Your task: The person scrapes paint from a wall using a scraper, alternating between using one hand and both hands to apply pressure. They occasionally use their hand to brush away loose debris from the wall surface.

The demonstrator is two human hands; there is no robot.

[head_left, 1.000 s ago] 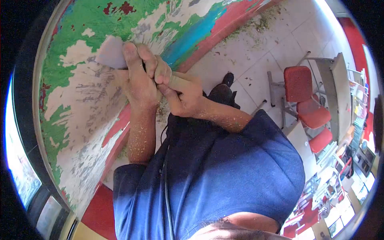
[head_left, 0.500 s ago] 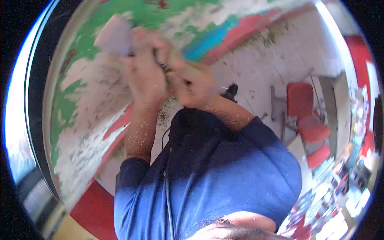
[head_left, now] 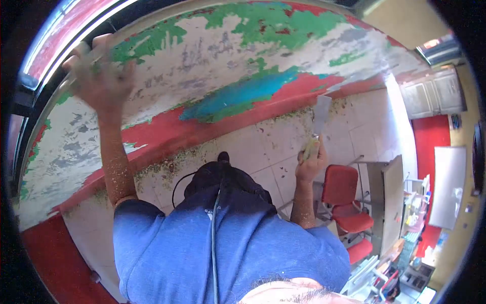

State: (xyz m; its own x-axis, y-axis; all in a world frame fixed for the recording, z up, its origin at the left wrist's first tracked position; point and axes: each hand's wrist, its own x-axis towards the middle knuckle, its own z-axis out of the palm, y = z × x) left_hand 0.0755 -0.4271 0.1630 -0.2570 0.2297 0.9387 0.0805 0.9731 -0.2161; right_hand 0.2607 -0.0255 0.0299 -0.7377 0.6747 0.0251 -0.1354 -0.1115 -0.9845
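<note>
My right hand grips a paint scraper by its yellowish handle. The scraper's broad, pale metal blade points up and away from my body, out to the right over the floor in this view. My left hand is slightly blurred, its fingers spread at the upper left edge of the wall. That wall carries patches of green, blue and red paint, with whitish and grey bare areas between them. Pale flecks dot both of my forearms.
Paint chips litter the tiled floor along the wall's base. Red chairs and a grey panel stand to the right, with cluttered shelves beyond. A window frame borders the wall at upper left.
Both hands were close together at the wall with the scraper. They have separated: my right hand has carried the scraper right, and my left is spread at the wall's edge. The view has turned.
</note>
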